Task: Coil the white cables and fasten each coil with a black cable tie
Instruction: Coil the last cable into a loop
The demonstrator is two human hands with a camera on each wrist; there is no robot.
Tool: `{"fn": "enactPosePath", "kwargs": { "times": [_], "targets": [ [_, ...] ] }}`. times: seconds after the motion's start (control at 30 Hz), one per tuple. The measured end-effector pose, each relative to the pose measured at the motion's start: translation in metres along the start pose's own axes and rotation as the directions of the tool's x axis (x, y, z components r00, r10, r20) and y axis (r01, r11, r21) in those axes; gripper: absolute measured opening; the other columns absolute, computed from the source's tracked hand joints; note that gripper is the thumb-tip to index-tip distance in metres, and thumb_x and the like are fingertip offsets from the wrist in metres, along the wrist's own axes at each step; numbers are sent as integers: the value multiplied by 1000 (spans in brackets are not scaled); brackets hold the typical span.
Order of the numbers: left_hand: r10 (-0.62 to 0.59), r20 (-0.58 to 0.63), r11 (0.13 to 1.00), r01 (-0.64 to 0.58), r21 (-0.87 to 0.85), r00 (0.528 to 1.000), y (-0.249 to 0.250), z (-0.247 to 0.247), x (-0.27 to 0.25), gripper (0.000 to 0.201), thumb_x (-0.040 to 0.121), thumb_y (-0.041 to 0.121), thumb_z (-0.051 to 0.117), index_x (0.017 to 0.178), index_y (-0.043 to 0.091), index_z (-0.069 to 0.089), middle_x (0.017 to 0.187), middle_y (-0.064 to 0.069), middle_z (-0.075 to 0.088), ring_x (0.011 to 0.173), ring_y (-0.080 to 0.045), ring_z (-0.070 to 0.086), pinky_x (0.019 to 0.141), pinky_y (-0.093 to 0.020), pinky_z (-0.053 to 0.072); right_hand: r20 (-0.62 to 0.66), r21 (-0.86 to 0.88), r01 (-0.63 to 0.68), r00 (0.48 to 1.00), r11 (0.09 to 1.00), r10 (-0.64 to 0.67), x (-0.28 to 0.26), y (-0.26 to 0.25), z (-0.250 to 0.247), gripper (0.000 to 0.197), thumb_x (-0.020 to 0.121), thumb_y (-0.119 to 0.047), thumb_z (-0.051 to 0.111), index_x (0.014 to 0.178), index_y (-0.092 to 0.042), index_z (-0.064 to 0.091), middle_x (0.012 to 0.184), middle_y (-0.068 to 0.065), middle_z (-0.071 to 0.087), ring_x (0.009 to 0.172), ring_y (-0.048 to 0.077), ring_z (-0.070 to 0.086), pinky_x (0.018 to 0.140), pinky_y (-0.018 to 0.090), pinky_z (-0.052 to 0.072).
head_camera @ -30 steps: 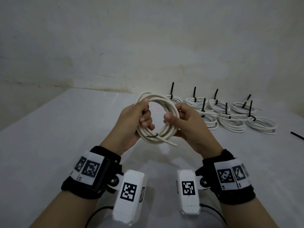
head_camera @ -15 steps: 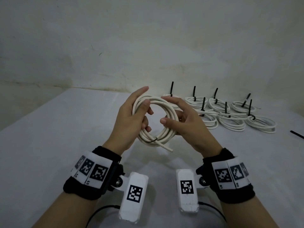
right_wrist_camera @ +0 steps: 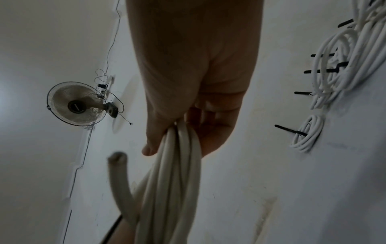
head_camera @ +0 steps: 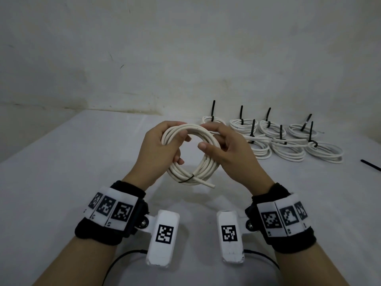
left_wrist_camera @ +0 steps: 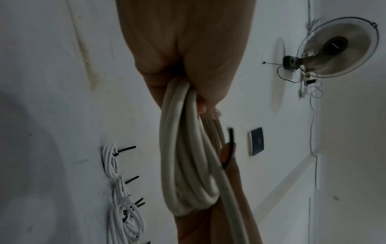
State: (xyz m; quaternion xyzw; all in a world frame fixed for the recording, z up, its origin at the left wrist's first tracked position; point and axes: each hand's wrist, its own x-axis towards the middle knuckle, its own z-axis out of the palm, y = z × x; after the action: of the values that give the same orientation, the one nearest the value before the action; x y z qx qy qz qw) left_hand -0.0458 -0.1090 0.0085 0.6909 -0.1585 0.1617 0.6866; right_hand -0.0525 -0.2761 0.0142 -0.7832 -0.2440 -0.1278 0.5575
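Over the middle of the table I hold a white cable coil upright between both hands. My left hand grips its left side, with fingers curled through the loop. On the right side my right hand grips the upper part, its thumb inside the loop. A thin black cable tie circles the bottom of the coil, beside the loose cable end. The left wrist view shows the coil hanging from my fingers. From the right wrist the strands and the cable end are visible.
Several tied white coils with upright black tie tails lie at the back right of the white table. One loose black tie lies at the far right edge. A wall fan and a switch plate hang on the wall.
Both hands have slid up along the coil, so their fingertips now nearly meet at its top. My left fingers straightened briefly and curled back round the strands.
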Motion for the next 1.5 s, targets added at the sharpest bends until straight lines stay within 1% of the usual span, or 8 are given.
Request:
{"fn": "enactPosePath", "kwargs": {
  "times": [0.13, 0.2, 0.4, 0.7, 1.0, 1.17, 1.33, 1.5],
  "targets": [
    [-7, -84, 1000, 8, 10, 996, -3, 1, 1, 21, 95, 16, 53, 110, 4, 62, 81, -9, 65, 42, -8, 44, 44, -23, 47, 150, -11, -74, 986, 997, 74, -1, -2, -11, 63, 76, -36, 77, 132, -24, 51, 104, 1, 66, 93, 11, 65, 75, 23, 53],
    [-17, -106, 1000, 20, 21, 994, -5, 3, 1, 20, 96, 16, 52, 110, 5, 62, 82, -9, 65, 42, -8, 45, 44, -23, 47, 306, -7, -162, 939, 987, 156, -3, 1, -19, 95, 65, -31, 84, 145, -29, 33, 133, -15, 52, 115, 6, 58, 93, 29, 51],
    [-48, -126, 999, 50, 11, 991, -7, 8, -1, 19, 96, 16, 51, 108, 5, 62, 82, -7, 65, 41, -6, 44, 44, -23, 47, 454, 34, -262, 864, 965, 219, -9, -3, -24, 122, 60, 3, 83, 151, -32, 11, 146, -16, 36, 117, 11, 59, 93, 34, 52],
    [-23, -103, 1000, 23, -9, 994, -2, 10, -2, 21, 96, 17, 52, 108, 3, 62, 80, -7, 64, 41, -7, 43, 43, -24, 45, 182, 125, -151, 975, 981, 127, -6, -12, -24, 69, 66, -18, 79, 131, -19, 56, 118, 0, 67, 100, 19, 69, 89, 41, 55],
    [-26, -109, 1000, 26, 4, 994, -2, 12, -5, 14, 91, 21, 59, 103, 15, 64, 84, -23, 62, 39, -8, 44, 43, -27, 44, 257, 343, -342, 930, 875, 263, -1, 6, -11, 53, 79, 20, 56, 113, -20, 49, 83, 7, 62, 67, 17, 62, 64, 31, 56],
    [-49, -140, 998, 43, -46, 989, -2, 13, -3, 16, 93, 17, 57, 106, 11, 63, 77, -6, 63, 38, -8, 43, 41, -24, 42, 296, 499, -418, 906, 760, 304, 1, 8, -6, 58, 66, 3, 55, 121, -15, 48, 76, 6, 63, 67, 19, 62, 63, 32, 54],
    [-41, -162, 994, 25, -103, 986, -1, 12, -2, 20, 93, 16, 56, 110, 7, 61, 75, -1, 62, 39, -8, 42, 41, -23, 41, 269, 597, -401, 916, 695, 297, 1, 6, 2, 34, 79, -10, 68, 111, -8, 59, 71, 4, 61, 63, 12, 62, 59, 25, 53],
    [-83, -152, 978, 51, -205, 985, 0, 13, -1, 32, 91, 24, 57, 120, 10, 54, 79, -2, 62, 44, -7, 46, 49, -24, 50, 216, 665, -357, 933, 656, 288, 1, 5, 4, 21, 88, -8, 51, 108, -7, 58, 69, 2, 59, 64, 12, 63, 63, 24, 54]
  ]
}}
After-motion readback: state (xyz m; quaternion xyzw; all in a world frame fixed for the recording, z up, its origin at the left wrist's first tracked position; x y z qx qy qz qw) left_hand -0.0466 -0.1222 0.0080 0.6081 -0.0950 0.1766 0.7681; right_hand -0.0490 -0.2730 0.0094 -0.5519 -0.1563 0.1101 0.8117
